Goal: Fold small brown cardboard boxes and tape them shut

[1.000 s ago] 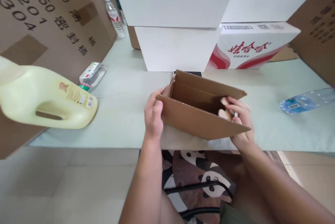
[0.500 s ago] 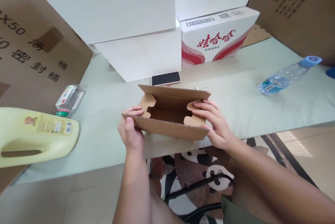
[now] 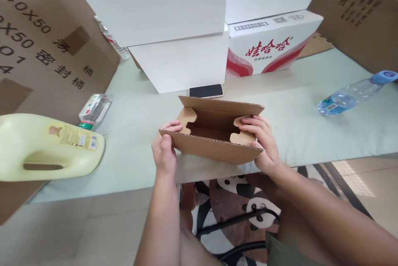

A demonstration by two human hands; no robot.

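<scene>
While gripping a small brown cardboard box [image 3: 214, 151] at both ends, holds it directly between left hand [image 3: 164, 156] and right hand [image 3: 267, 150], open top up. Closes left hand narrowly on the left end, thumb outside the near wall, fingers over the left flap [image 3: 187, 117]. Curls right hand around the opposite end, fingers on the right flap [image 3: 241, 136]. Cannot tell box bottom resting on the table [image 3: 298, 133] from box bottom lifted above it. See, just beyond the box and ahead between both hands, a dark-screened phone [image 3: 206, 90]. Find a plain white box [image 3: 183, 67] past the phone, and a white carton [image 3: 264, 63] with red lettering ahead of right hand. See a blue-capped bottle [image 3: 337, 102] well to the right of right hand. Spot a pale yellow jug [image 3: 34, 143] well left of left hand, with a green-capped clear bottle [image 3: 98, 110] just beyond the jug.
</scene>
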